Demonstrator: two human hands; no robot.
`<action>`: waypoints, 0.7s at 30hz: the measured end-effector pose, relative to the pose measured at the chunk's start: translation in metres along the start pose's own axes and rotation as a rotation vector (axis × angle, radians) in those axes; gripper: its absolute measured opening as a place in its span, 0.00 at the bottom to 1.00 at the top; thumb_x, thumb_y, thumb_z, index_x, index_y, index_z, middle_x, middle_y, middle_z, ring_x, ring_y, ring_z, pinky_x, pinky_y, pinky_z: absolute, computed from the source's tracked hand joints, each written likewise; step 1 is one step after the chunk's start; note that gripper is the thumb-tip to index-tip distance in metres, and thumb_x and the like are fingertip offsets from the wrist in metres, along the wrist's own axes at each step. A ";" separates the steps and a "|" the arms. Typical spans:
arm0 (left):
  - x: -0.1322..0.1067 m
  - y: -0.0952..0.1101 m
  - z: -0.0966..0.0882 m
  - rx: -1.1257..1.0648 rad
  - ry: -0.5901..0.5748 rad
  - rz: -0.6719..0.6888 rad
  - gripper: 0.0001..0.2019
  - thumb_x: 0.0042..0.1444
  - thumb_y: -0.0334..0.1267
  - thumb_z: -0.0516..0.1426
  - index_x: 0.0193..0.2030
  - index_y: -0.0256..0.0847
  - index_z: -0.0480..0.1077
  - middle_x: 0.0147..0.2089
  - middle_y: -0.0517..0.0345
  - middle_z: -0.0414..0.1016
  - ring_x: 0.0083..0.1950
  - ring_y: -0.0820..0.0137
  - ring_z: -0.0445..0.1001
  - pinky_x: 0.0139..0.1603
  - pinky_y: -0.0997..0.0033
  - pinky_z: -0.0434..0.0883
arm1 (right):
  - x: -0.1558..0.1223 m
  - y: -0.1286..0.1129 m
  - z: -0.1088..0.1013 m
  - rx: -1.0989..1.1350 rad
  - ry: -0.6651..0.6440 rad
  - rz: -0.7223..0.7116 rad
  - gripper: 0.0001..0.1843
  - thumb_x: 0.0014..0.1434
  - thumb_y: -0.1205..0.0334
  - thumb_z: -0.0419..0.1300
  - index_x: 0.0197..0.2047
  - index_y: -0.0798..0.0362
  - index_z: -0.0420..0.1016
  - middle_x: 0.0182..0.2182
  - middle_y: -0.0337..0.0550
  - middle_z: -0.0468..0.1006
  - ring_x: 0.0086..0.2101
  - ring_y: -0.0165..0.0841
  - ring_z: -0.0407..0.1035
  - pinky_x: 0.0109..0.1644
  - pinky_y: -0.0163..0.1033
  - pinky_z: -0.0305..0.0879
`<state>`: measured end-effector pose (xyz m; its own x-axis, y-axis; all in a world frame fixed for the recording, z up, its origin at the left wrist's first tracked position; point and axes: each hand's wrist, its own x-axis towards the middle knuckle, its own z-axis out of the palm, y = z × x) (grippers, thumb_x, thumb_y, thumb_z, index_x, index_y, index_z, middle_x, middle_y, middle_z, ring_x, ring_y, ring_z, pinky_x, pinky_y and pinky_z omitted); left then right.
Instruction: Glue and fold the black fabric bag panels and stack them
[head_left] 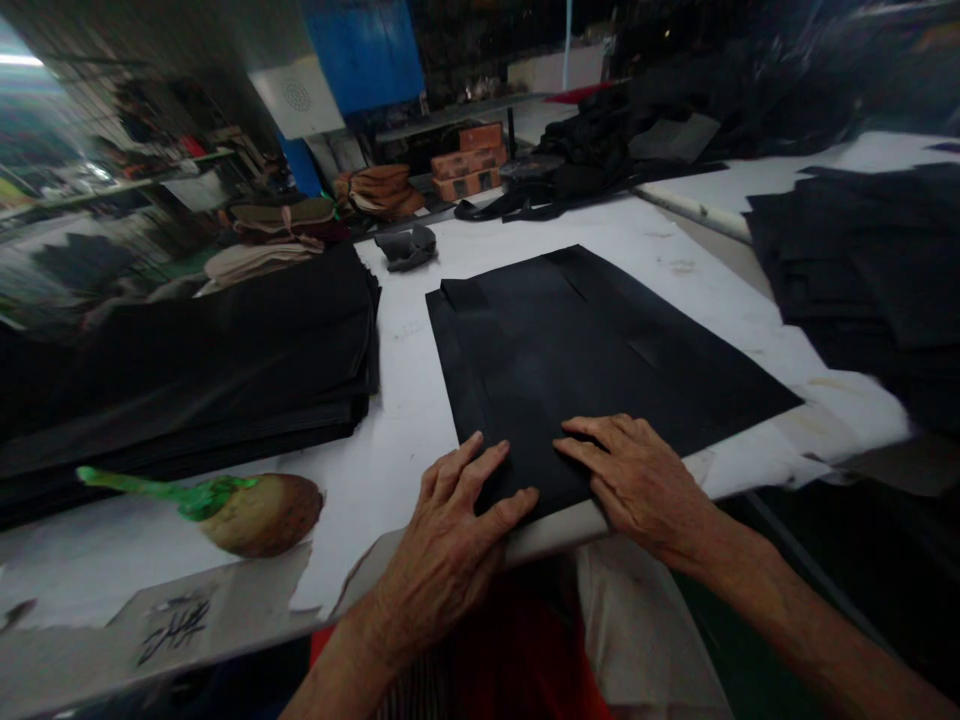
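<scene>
A black sheet of material [592, 350], with folded strips along its left and far edges, lies flat on the white-covered table [405, 380] before me. My left hand [457, 520] rests on its near left corner, fingers spread and thumb stretched to the right. To the right of it, my right hand [637, 480] lies on the near edge of the same sheet, its fingers extended and partly apart. Neither hand is wrapped round anything. Whether the sheet is one layer or several I cannot tell.
A thick stack of black sheets [247, 350] lies on the left. Nearer stands a rounded brownish object with a green stem-like handle [262, 515]. Another black stack [877, 270] is at the right. Orange boxes [469, 165] and a crumpled dark scrap [407, 247] sit farther back.
</scene>
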<state>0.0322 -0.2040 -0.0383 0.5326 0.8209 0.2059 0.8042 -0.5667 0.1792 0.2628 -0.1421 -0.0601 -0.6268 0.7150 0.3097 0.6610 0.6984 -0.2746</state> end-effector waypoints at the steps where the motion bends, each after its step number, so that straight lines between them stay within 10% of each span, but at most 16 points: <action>1: 0.001 -0.001 -0.001 -0.013 -0.014 0.001 0.29 0.51 0.22 0.49 0.58 0.51 0.63 0.65 0.51 0.51 0.67 0.52 0.45 0.60 0.45 0.58 | 0.000 0.001 0.001 0.018 0.009 0.005 0.23 0.55 0.74 0.47 0.53 0.55 0.70 0.51 0.50 0.70 0.46 0.43 0.63 0.47 0.52 0.61; 21: 0.004 -0.025 -0.003 -0.144 -0.170 0.012 0.29 0.51 0.24 0.49 0.58 0.56 0.62 0.66 0.55 0.48 0.68 0.55 0.43 0.62 0.46 0.55 | -0.003 0.005 0.007 0.042 0.070 0.008 0.21 0.56 0.73 0.47 0.50 0.54 0.71 0.50 0.49 0.71 0.46 0.42 0.64 0.47 0.52 0.61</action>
<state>0.0132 -0.1863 -0.0391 0.5885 0.8072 0.0459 0.7581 -0.5706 0.3157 0.2653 -0.1405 -0.0689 -0.5903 0.7176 0.3697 0.6469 0.6944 -0.3150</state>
